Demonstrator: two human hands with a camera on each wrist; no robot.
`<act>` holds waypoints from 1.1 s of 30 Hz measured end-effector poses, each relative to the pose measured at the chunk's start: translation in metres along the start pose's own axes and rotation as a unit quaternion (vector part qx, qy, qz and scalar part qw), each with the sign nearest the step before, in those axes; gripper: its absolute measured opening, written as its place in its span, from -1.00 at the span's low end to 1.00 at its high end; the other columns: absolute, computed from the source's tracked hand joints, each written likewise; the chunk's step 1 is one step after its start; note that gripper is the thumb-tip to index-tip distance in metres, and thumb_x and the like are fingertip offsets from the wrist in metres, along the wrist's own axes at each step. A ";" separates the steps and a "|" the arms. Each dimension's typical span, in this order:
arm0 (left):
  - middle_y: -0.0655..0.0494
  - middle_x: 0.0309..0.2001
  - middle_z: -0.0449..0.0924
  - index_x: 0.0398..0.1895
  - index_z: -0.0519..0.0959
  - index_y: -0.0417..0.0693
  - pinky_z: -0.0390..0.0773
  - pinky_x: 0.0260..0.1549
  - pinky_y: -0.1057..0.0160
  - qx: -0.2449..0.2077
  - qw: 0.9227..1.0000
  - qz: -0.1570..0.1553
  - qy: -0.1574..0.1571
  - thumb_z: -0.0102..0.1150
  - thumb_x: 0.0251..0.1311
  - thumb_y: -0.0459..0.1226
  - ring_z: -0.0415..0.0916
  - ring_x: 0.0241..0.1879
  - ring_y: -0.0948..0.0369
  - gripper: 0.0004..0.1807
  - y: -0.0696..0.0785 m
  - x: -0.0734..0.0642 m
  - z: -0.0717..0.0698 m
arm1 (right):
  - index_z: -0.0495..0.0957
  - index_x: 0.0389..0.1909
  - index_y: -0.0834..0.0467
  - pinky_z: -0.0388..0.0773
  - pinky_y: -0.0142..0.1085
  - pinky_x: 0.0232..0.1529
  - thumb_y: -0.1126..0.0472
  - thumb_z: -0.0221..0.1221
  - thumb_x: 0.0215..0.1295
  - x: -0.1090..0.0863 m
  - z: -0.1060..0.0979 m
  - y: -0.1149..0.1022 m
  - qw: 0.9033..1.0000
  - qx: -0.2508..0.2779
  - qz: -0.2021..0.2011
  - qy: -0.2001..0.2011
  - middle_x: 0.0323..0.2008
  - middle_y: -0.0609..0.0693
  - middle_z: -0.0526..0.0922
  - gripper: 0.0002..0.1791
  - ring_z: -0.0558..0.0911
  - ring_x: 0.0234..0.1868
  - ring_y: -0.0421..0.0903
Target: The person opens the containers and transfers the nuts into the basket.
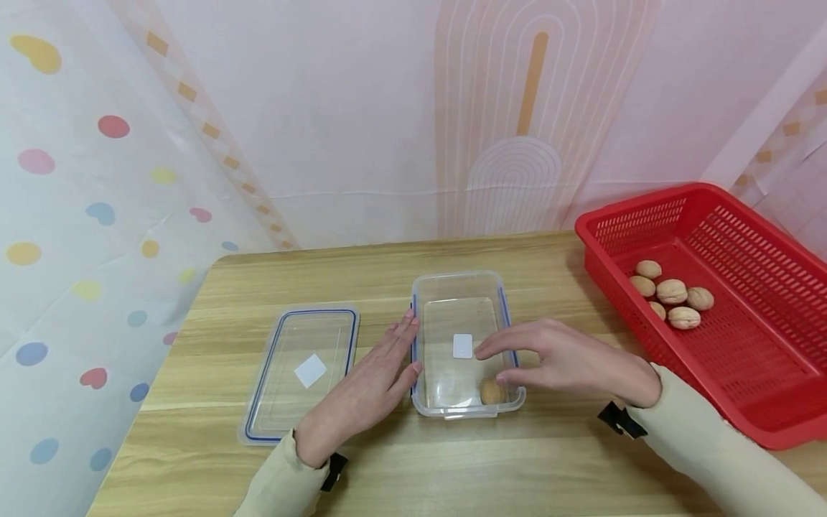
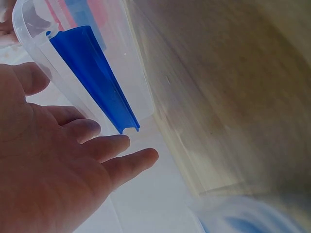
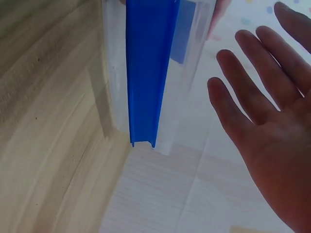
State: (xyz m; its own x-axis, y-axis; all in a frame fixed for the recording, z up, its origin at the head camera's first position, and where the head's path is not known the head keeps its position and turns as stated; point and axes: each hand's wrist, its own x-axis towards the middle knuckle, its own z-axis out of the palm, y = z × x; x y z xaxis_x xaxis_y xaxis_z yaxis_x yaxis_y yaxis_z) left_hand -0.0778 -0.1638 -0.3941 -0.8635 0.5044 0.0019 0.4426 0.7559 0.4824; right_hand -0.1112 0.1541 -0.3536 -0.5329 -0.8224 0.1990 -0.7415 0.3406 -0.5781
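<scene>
A clear plastic food container (image 1: 446,411) with blue side clips stands on the table with its top uncovered. One walnut (image 1: 493,392) lies inside, in its near right corner. My left hand (image 1: 371,384) is at the container's left wall, fingers extended along it; in the left wrist view the fingers lie beside the blue clip (image 2: 95,77). Over the container's right side hovers my right hand (image 1: 555,359), fingers spread and holding nothing, its thumb above the walnut. The right wrist view shows those fingers (image 3: 243,97) apart from the right blue clip (image 3: 148,73).
The container's lid (image 1: 310,337), with a blue seal and a white label, lies on the table (image 1: 413,467) to the left. A red plastic basket (image 1: 620,305) stands at the right with several walnuts (image 1: 672,291) in it. A patterned curtain (image 1: 362,108) hangs behind.
</scene>
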 end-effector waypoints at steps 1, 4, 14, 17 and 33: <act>0.03 0.68 -0.21 0.68 -0.05 -0.15 0.05 0.54 -0.09 -0.001 1.000 -0.001 -0.001 -0.15 0.64 -0.03 -0.12 0.63 -0.05 -0.27 0.000 0.000 0.000 | 0.70 0.15 0.12 0.66 -0.09 0.17 0.16 0.40 0.33 0.002 0.000 0.001 1.000 0.001 -0.002 -0.009 0.12 -0.08 0.74 -0.61 0.69 0.16 -0.09; 0.06 0.68 -0.21 0.68 -0.06 -0.13 0.05 0.55 -0.09 -0.004 1.000 -0.003 -0.002 -0.15 0.64 -0.03 -0.13 0.63 -0.03 -0.27 0.000 0.000 -0.001 | 0.70 0.15 0.13 0.65 -0.07 0.18 0.16 0.40 0.34 0.007 0.000 0.004 0.999 0.000 -0.005 -0.034 0.13 -0.04 0.73 -0.61 0.69 0.16 -0.06; 0.06 0.68 -0.22 0.68 -0.06 -0.13 0.04 0.55 -0.09 -0.006 1.000 -0.002 -0.002 -0.16 0.65 -0.02 -0.13 0.63 -0.03 -0.27 -0.001 -0.001 0.000 | 0.69 0.15 0.15 0.63 -0.10 0.21 0.16 0.43 0.30 0.020 0.003 0.012 0.996 0.004 0.007 -0.094 0.12 -0.04 0.73 -0.58 0.67 0.15 -0.09; 0.06 0.68 -0.22 0.68 -0.07 -0.12 0.04 0.55 -0.10 -0.006 1.000 -0.002 -0.001 -0.17 0.65 -0.02 -0.13 0.63 -0.03 -0.27 -0.001 -0.001 0.000 | 0.70 0.15 0.13 0.63 -0.12 0.20 0.15 0.45 0.29 0.022 0.005 0.014 0.994 0.001 0.016 -0.108 0.11 -0.07 0.73 -0.58 0.67 0.13 -0.12; 0.04 0.68 -0.21 0.69 -0.10 -0.08 0.03 0.55 -0.08 -0.001 1.000 0.000 0.000 -0.19 0.65 -0.01 -0.12 0.63 -0.05 -0.27 -0.001 -0.001 0.000 | 0.76 0.05 0.05 0.42 0.02 0.39 0.08 0.52 0.18 0.028 0.014 0.015 0.985 -0.078 0.045 -0.145 -0.02 -0.22 0.75 -0.60 0.62 0.16 -0.10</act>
State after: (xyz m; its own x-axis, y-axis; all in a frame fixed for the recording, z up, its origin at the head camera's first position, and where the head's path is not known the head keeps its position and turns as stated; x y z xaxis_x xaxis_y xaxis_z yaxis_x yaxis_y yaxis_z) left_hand -0.0777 -0.1652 -0.3949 -0.8635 0.5044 0.0030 0.4428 0.7552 0.4833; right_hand -0.1315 0.1300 -0.3681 -0.4775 -0.8734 -0.0961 -0.7614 0.4658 -0.4508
